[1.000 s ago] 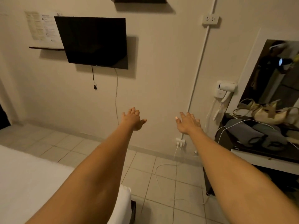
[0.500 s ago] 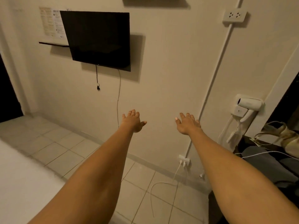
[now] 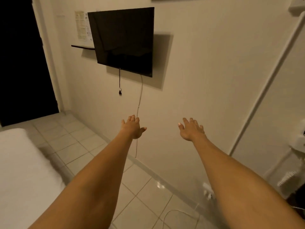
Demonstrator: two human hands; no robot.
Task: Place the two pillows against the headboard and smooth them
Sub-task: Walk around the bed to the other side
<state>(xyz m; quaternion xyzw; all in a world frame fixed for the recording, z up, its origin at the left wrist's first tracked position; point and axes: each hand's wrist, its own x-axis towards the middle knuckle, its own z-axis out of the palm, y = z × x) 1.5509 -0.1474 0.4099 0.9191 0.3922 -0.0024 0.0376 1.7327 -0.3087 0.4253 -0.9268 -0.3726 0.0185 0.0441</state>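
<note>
Both hands, left hand (image 3: pixel 132 127) and right hand (image 3: pixel 191 129), outstretched with fingers (image 3: pixel 185 120) spread, empty (pillows unseen), probably reaching bedward (image 3: pixel 24 162).

Dim warm light, motion-blurred, bowed edges.

both arms are reaching forward over the tiled floor (image 3: pixel 79 146). the left hand (image 3: pixel 132 127) and the right hand (image 3: pixel 191 129) are spreading their fingers and are holding nothing. a black tv (image 3: pixel 123 40) is hanging on the wall, with a cable (image 3: pixel 139 103) dropping below it. the corner of a white bed (image 3: pixel 23 171) is showing at the left, and a dark doorway (image 3: pixel 21 60) is standing behind it.
</note>
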